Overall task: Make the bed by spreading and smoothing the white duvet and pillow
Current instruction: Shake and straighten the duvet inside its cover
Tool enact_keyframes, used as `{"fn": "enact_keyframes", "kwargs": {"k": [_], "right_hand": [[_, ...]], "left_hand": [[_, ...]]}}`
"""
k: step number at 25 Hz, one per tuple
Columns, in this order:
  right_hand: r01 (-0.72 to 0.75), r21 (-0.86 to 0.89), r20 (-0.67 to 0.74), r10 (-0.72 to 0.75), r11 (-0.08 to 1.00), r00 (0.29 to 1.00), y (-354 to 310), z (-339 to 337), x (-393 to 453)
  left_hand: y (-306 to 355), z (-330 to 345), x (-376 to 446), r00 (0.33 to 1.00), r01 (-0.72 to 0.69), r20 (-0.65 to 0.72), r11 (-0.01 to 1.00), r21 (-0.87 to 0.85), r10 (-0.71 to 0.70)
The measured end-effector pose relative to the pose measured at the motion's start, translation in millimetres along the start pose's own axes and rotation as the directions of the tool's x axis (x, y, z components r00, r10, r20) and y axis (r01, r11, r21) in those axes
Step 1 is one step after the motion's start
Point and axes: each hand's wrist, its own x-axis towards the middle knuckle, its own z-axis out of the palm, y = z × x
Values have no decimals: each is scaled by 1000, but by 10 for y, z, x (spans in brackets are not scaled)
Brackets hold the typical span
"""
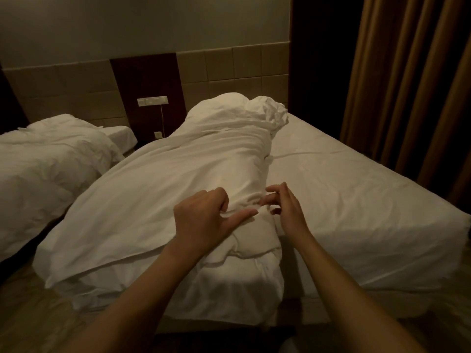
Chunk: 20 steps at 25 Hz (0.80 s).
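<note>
2 hands meet at the near end of the rumpled white fabric duvet (178, 174). Fingers of the left hand (201, 220) curl into a fold of the cloth and grip it, the index finger lying straight along the ridge. Fingers of the right hand (285, 207) are loosely spread, their tips touching the bunched edge just beside the left hand; whether they pinch any cloth cannot be told. Heaped lengthwise, the duvet runs from the foot toward the headboard along the left half of the white-sheeted bed (356, 187). Its far end bunches up, and whether a pillow lies there is unclear.
</note>
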Motion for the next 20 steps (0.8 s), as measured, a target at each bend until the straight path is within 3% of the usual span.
{"fn": "enact_keyframes", "kwargs": {"k": [11,17,20], "right_hand": [[-86,-70,-62,82,994,995,398,81,279],[-171,41,-124,175,984,977,543,248,317],[-178,198,-145,209,964,967,500,425,254]], "left_hand": [[211,16,-93,996,82,33,990,-112,-78],[237,59,-1,984,172,61,974,-145,-165],[244,96,-7,985,170,55,972,-159,-164]]}}
